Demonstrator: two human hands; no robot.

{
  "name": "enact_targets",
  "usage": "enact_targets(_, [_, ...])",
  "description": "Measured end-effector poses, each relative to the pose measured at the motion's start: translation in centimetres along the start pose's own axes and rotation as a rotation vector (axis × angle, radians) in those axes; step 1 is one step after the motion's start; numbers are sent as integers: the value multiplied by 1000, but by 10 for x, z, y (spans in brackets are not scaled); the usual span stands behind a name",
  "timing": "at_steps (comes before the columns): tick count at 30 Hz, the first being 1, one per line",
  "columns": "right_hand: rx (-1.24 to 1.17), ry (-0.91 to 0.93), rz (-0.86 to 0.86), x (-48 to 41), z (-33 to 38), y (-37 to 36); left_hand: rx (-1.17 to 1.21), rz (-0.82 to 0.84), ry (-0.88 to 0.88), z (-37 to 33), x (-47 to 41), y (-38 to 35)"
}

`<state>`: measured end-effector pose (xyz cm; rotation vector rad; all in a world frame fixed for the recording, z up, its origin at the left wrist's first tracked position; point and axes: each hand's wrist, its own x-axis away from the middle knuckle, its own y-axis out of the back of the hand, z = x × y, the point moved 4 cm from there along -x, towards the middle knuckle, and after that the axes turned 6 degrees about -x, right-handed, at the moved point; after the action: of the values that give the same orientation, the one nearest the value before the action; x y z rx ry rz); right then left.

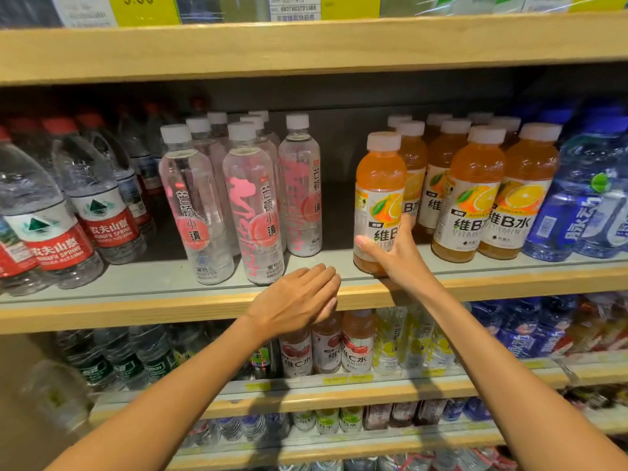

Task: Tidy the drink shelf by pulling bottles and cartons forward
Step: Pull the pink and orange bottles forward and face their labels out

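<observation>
Here the right hand (397,256) grasps an orange-drink bottle (380,175), the left hand (295,300) flat and released.

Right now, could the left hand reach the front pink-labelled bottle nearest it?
Probably yes. The left hand is open and empty at the edge of the shelf, just right of the pink-labelled bottle, with nothing between them. The right hand grips an orange bottle.

yellow price tag (144,8), white barcode label (295,7) along top edge; small yellow tags (334,380) lower down.
</observation>
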<state>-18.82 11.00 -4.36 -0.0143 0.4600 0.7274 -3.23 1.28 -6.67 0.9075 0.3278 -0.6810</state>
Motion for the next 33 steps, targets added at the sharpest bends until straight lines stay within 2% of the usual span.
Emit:
enact_targets(7, [175, -18, 10, -25, -5, -12, 16, 2, 42, 0, 2, 3])
enact_targets(16, [200, -141, -14, -46, -14, -29, 20, 5, 59, 0, 1, 4])
enact_targets(22, [102, -152, -68, -48, -14, -33, 27, 12, 76, 1, 1, 7])
enact_targets(24, [145, -170, -50, -45, -10, -33, 41, 10, 78, 1, 2, 7])
enact_targets(26, [266, -106, -146, -36, -1, -28, 36, 8, 80, 0, 9, 5])
enact_targets(28, [369, 61, -329, -19, 12, -23, 25, 11, 84, 1, 22, 2])
enact_targets(29, [385, 168, -360, -9, 21, -26, 13, 8, 79, 1, 30, 0])
enact_targets(31, [367, 301, -276, 2, 32, -41, -33, -5, 46, 3, 41, -3])
enact_targets(33, [381, 247, -155, -3, 34, -60, -77, -19, 16, 5, 44, -5])
